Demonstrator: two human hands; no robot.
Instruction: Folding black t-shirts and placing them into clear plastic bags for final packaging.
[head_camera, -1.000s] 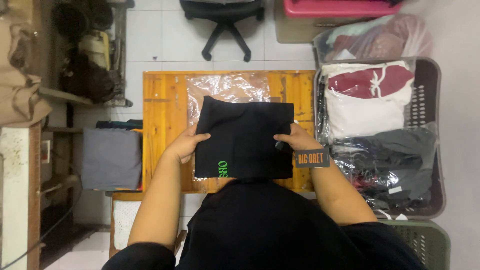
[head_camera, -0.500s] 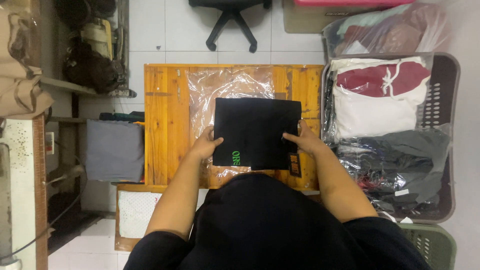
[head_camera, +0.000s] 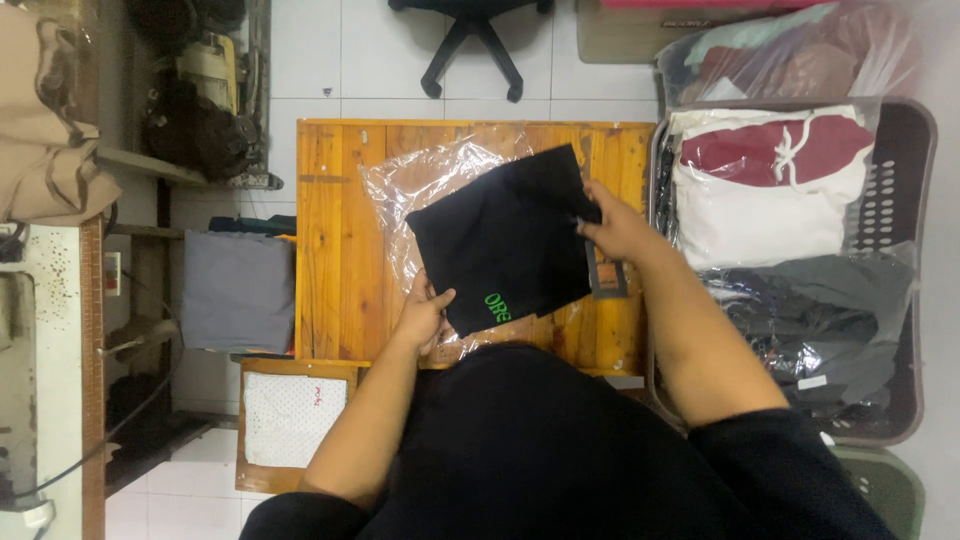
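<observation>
Folded black garment (head_camera: 510, 245) lies tilted on a clear bag (head_camera: 420, 185), mid desk (head_camera: 330, 250). Left hand (head_camera: 425, 315), at its 7 o'clock corner, pinches garment edge. Right hand (head_camera: 615, 225), at 3 o'clock, grips the opposite edge, hangtag (head_camera: 607, 278) just below. Garment folded but not inside the bag; bagging looks undone. Basket (head_camera: 900, 180) of bagged clothes at desk's 3 o'clock.

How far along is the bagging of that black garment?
Done: the black garment is folded flat, with its hang tag attached. In hand: the left hand has a grip on its near corner and the right hand on its far edge, above the clear plastic bag on the wooden table. Left: it is not inside the bag.
</observation>
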